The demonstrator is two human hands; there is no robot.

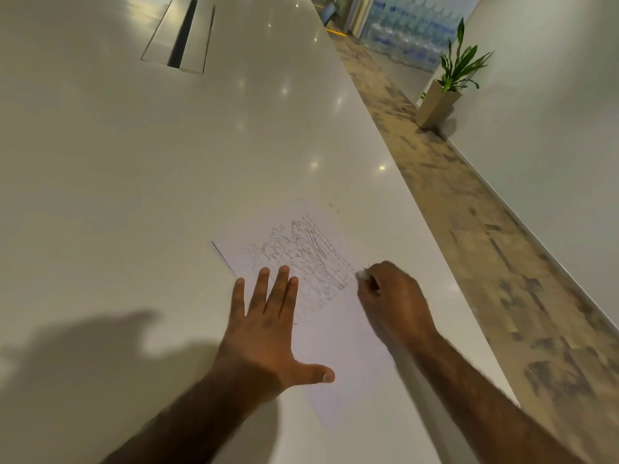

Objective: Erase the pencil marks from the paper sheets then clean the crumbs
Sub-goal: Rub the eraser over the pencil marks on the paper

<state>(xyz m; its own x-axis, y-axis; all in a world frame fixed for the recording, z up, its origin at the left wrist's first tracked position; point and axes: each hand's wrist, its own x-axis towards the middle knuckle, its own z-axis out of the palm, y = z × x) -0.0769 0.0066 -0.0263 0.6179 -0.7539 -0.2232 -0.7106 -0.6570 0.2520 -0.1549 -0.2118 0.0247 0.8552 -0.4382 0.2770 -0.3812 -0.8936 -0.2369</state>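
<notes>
While both arms reach over it, the scene reads so:
Paper sheet: thin, flat, white rectangle lying askew on the bench, close to the bench's right edge.
Pencil marks: grey looping scribble, dense and tangled, covering the sheet's far half; the near half looks bare.
Left hand: palm down on the sheet's left edge, fingers spread and laid flat, tips just reaching the scribble, thumb stretched out across the paper.
Right hand: curled into a loose fist at the scribble's right side, its fingers pinched together on something small and pale; what it is I cannot tell.
Bench: smooth, glossy, off-white slab, mirroring ceiling lights.
Metal hatch: brushed rectangular plate with a dark slot, far beyond the sheet.
</notes>
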